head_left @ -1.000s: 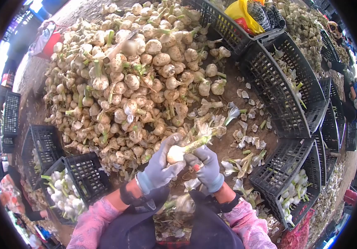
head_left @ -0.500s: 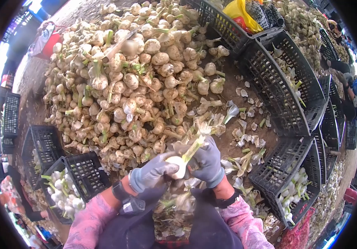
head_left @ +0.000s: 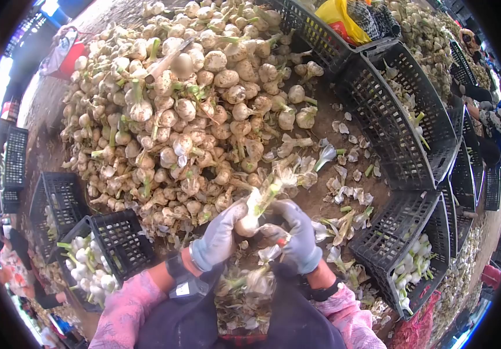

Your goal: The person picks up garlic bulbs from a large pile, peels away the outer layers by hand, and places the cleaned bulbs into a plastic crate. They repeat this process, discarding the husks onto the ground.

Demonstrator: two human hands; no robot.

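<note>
Both hands wear grey gloves and are together just above my lap. My left hand (head_left: 218, 237) is closed around a whitish garlic bulb (head_left: 247, 225), whose pale green stem points up and away. Close to the bulb's right side, my right hand (head_left: 299, 237) has its fingers curled. A small reddish spot shows by those fingers, but what they hold is too small to make out. Beyond the hands lies a large heap of dirty, unpeeled garlic (head_left: 186, 110). Loose peeled skins (head_left: 244, 291) lie between my legs.
Black crates (head_left: 119, 244) with cleaned garlic (head_left: 90, 270) stand at the left. Another crate (head_left: 378, 244) at the right holds white bulbs (head_left: 413, 264). More crates line the right, one with a yellow bag (head_left: 340, 20). Other people are at both edges.
My left hand has tilted, with the bulb now a little higher and further left. My right hand has shifted slightly down and right, away from the stem.
</note>
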